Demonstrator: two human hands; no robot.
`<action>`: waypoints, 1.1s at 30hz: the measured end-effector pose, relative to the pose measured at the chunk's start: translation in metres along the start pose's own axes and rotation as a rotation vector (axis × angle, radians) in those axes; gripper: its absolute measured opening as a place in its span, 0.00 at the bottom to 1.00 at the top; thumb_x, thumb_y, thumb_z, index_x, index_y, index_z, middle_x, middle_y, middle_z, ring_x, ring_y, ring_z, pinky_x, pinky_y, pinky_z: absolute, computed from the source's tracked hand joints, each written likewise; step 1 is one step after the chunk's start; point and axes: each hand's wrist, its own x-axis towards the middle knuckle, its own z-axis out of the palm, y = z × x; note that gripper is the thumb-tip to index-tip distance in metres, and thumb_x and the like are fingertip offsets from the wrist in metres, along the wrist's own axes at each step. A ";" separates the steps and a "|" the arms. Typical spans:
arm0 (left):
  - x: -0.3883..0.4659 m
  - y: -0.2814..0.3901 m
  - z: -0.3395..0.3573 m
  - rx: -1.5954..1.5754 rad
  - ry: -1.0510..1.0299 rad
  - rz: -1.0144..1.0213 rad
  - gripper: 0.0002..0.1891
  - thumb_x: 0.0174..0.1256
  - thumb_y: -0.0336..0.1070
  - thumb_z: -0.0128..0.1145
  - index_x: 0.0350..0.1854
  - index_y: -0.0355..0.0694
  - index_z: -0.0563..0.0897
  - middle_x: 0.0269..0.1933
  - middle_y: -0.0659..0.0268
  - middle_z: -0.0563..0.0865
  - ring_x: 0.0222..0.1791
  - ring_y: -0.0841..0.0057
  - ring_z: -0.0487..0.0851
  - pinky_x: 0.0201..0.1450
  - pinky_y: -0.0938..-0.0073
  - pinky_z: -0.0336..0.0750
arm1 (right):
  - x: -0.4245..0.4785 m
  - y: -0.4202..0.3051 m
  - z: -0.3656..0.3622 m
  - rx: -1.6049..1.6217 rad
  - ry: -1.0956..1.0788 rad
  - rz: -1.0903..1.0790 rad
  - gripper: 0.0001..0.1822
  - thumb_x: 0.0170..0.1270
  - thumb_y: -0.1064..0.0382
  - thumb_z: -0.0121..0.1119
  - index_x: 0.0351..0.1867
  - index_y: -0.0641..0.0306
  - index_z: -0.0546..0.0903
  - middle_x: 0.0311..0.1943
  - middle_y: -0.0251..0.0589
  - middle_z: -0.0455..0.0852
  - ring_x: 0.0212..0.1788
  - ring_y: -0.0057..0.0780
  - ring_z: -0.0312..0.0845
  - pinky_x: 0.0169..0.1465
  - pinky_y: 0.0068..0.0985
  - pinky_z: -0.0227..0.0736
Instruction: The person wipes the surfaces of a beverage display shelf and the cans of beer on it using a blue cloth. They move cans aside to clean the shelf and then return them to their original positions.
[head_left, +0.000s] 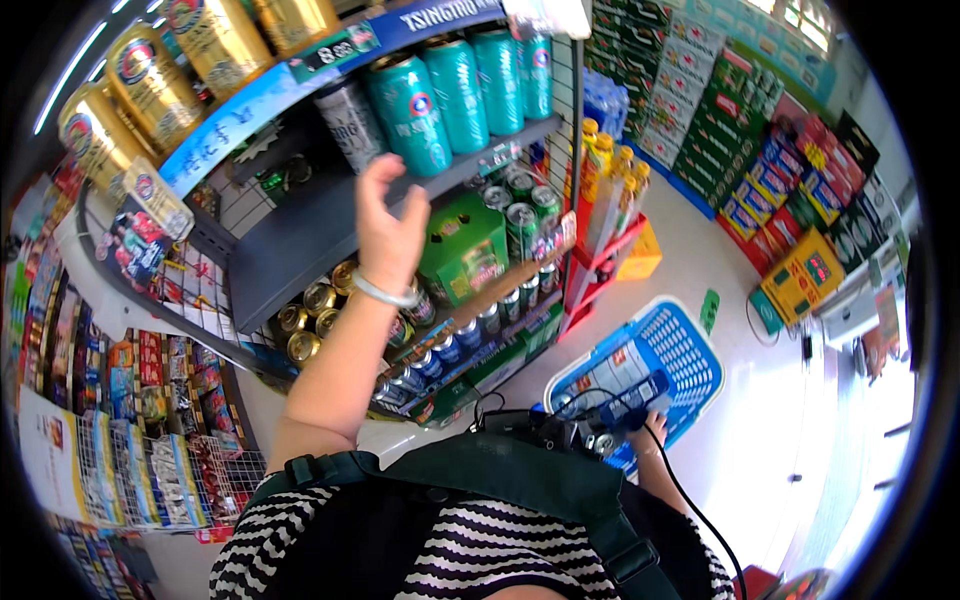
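My left hand (390, 225), with a pale bangle at the wrist, is raised in front of a shelf; its fingers are apart and slightly curled, and it holds nothing. Just beyond the fingertips stand a dark-and-silver can (351, 124) and tall teal beer cans (410, 112). Low on the right, my right hand (651, 433) is at the near edge of a blue plastic shopping basket (679, 345). The basket holds a dark blue package (637, 397) and other goods. Straps and a cable partly cover that hand, so its grip does not show.
Gold cans (154, 86) line the upper shelf. Below are gold-topped cans (319, 298), a green carton (465, 244) and green cans (523, 225). A red rack (592, 270) of bottles stands beside the shelf. Stacked beer cartons (720, 120) and a yellow box (802, 277) are farther right.
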 end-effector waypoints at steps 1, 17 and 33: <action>0.023 -0.011 -0.006 0.044 0.085 -0.011 0.25 0.53 0.29 0.60 0.54 0.35 0.67 0.49 0.55 0.75 0.50 0.66 0.73 0.56 0.70 0.66 | -0.001 0.005 0.018 -0.077 -0.047 -0.008 0.41 0.38 0.55 0.70 0.57 0.57 0.63 0.55 0.58 0.66 0.51 0.55 0.70 0.51 0.39 0.71; 0.062 -0.027 -0.056 -0.554 0.070 -0.432 0.34 0.38 0.26 0.69 0.50 0.37 0.64 0.44 0.60 0.77 0.41 0.72 0.79 0.46 0.70 0.76 | -0.026 -0.091 -0.221 1.576 -0.261 -0.247 0.32 0.56 0.60 0.58 0.61 0.69 0.63 0.52 0.46 0.76 0.52 0.37 0.75 0.56 0.30 0.69; -0.066 0.107 -0.015 -0.581 -0.684 -0.248 0.45 0.35 0.38 0.69 0.60 0.33 0.60 0.54 0.52 0.70 0.54 0.61 0.73 0.55 0.69 0.68 | -0.059 -0.321 -0.296 1.471 0.088 -0.858 0.19 0.64 0.52 0.48 0.44 0.68 0.75 0.39 0.42 0.79 0.44 0.29 0.74 0.53 0.29 0.67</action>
